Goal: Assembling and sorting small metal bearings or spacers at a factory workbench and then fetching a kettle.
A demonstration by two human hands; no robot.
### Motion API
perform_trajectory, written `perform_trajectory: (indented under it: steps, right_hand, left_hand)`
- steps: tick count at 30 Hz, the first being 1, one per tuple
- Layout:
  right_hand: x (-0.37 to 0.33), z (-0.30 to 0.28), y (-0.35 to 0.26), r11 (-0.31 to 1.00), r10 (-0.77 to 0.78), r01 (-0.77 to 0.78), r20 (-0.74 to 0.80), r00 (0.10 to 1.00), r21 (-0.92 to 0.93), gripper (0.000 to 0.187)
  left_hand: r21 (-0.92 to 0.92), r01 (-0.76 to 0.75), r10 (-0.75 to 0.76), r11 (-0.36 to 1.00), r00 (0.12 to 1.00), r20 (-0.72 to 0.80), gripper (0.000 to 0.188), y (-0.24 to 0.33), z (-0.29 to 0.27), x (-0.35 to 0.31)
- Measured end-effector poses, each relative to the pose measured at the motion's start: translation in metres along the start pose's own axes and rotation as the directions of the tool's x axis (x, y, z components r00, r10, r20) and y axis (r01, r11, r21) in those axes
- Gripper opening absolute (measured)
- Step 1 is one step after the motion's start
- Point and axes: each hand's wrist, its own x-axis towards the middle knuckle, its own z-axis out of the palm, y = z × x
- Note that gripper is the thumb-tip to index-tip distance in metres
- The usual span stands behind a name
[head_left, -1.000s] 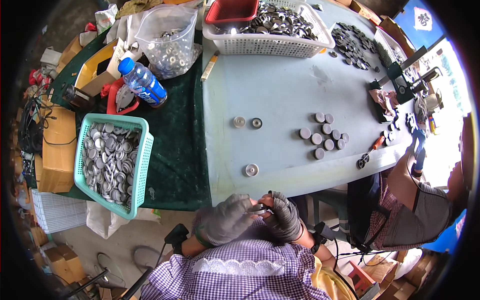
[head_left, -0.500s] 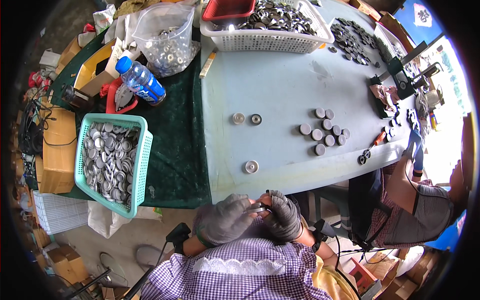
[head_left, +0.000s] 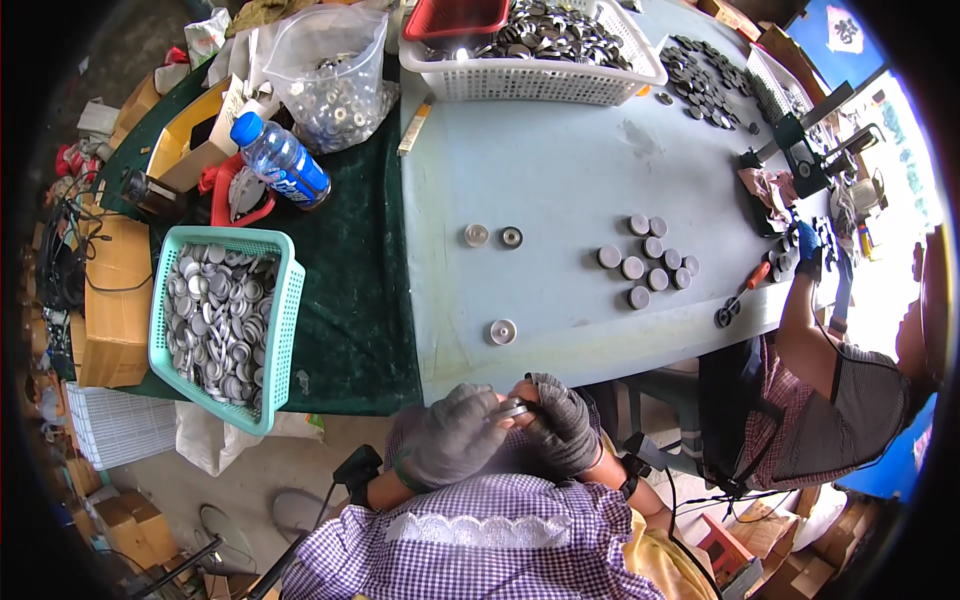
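Note:
Both of my hands wear dark grey fingerless gloves and meet above my lap, in front of the table edge. Between the fingertips of my left hand (head_left: 452,438) and my right hand (head_left: 563,430) is a small round metal cap (head_left: 514,409), gripped from both sides; the fingers partly hide it. Beyond my hands on the table lie a silver disc with a central hole (head_left: 503,332), a similar pale disc (head_left: 477,236) and a darker ring-like disc (head_left: 512,238). Farther right sits a loose cluster of several grey round caps (head_left: 632,268).
A teal basket (head_left: 290,330) of grey caps stands left, near a blue-capped bottle (head_left: 285,165) and a clear bag of parts (head_left: 330,90). A white basket (head_left: 520,88) is at the back. On the right are an orange-handled tool (head_left: 745,292), a hand press (head_left: 808,165) and a co-worker's arm (head_left: 805,320).
My hands have shifted slightly, and the cap between them is tilted differently. The co-worker's blue-gloved hand has moved away from the table's near edge toward the parts by the press.

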Motion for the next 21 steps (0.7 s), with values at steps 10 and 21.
perform_trajectory:
  steps: [10, 21]
  right_hand:
    - [-0.009, -0.003, 0.02, 0.995, -0.077, 0.077, 0.014, 0.997, -0.059, 0.034]
    - [0.016, -0.03, 0.058, 0.861, -0.038, -0.029, -0.12, 0.992, -0.508, 0.017]
  left_hand:
    - [0.02, -0.011, 0.011, 1.0, 1.0, -0.01, 0.033, -0.002, 0.001, 0.0]
    - [-0.255, 0.328, -0.363, 0.91, 0.926, -0.104, 0.026, -0.02, 0.02, -0.011]
